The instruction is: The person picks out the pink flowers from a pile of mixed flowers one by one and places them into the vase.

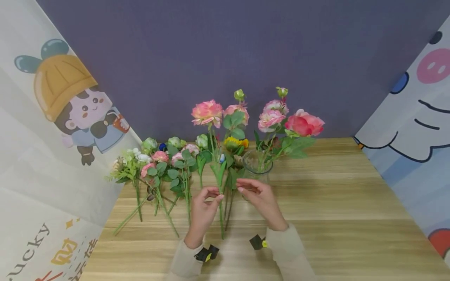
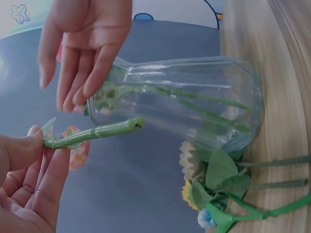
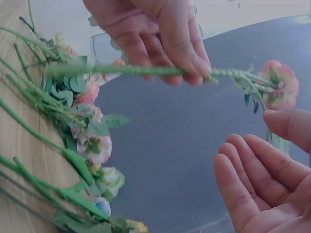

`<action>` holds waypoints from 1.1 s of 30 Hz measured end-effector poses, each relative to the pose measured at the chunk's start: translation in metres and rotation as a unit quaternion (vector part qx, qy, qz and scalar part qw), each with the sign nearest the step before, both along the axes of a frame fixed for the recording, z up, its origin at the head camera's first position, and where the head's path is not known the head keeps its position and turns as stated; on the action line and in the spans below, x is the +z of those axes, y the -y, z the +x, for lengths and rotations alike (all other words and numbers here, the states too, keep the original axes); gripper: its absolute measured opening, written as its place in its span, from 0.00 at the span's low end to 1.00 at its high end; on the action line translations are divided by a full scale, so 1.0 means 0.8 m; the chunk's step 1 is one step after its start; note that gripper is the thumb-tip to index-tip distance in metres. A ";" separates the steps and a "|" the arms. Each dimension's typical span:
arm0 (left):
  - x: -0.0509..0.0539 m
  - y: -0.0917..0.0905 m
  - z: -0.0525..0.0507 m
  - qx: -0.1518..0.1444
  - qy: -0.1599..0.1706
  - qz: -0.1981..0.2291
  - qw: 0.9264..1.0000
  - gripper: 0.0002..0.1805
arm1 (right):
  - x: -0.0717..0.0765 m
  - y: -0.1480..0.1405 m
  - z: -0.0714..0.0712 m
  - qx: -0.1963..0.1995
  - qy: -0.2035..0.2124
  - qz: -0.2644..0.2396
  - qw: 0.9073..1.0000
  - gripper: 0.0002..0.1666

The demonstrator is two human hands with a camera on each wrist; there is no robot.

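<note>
A pink flower (image 1: 206, 112) is pinched by its stem (image 2: 109, 130) in the left hand (image 1: 205, 207). The right hand (image 1: 261, 200) is held empty, fingers extended, near the glass vase (image 2: 218, 75). The wooden worktop (image 1: 334, 203) is backed by a dark wall (image 1: 225, 50).

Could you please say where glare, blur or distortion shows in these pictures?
Head: soft light, pale sheen on brown wood-grained tabletop; left wrist: glints along the clear glass vase, bowed edge of the dark grey backdrop; right wrist: blurred left end of the slender green flower stem, glare at upper right.
</note>
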State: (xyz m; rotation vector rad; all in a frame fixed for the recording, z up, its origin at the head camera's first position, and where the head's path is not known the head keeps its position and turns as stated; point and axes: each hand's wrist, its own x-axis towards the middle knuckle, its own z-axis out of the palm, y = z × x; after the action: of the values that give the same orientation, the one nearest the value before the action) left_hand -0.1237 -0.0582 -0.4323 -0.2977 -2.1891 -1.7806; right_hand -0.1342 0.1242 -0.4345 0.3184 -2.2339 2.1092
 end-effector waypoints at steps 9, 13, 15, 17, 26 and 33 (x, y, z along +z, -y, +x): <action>-0.021 -0.008 -0.008 -0.017 -0.033 -0.018 0.999 0.10 | 0.012 0.024 -0.002 0.026 -0.029 -0.022 0.999 0.20; -0.011 -0.016 -0.003 -0.021 -0.046 -0.027 0.998 0.09 | 0.016 0.030 0.000 0.015 -0.046 -0.025 0.999 0.18; -0.001 -0.018 0.001 -0.023 -0.058 -0.034 0.997 0.08 | 0.018 0.032 0.001 0.007 -0.052 -0.028 0.998 0.17; 0.008 -0.021 0.005 -0.027 -0.069 -0.041 0.996 0.08 | 0.018 0.033 0.002 -0.002 -0.056 -0.032 0.998 0.17; 0.019 -0.027 0.012 -0.037 -0.080 -0.045 0.995 0.08 | 0.023 0.035 0.002 -0.052 -0.056 -0.040 0.996 0.14; 0.003 -0.029 0.004 -0.037 -0.080 -0.038 0.995 0.09 | 0.030 0.035 0.003 -0.070 -0.053 -0.042 0.995 0.14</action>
State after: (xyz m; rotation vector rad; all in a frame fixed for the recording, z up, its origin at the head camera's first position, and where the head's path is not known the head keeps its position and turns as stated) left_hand -0.1205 -0.0351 -0.4296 -0.5269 -2.1615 -1.6501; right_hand -0.1318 0.0963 -0.4107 0.2560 -2.0386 2.0569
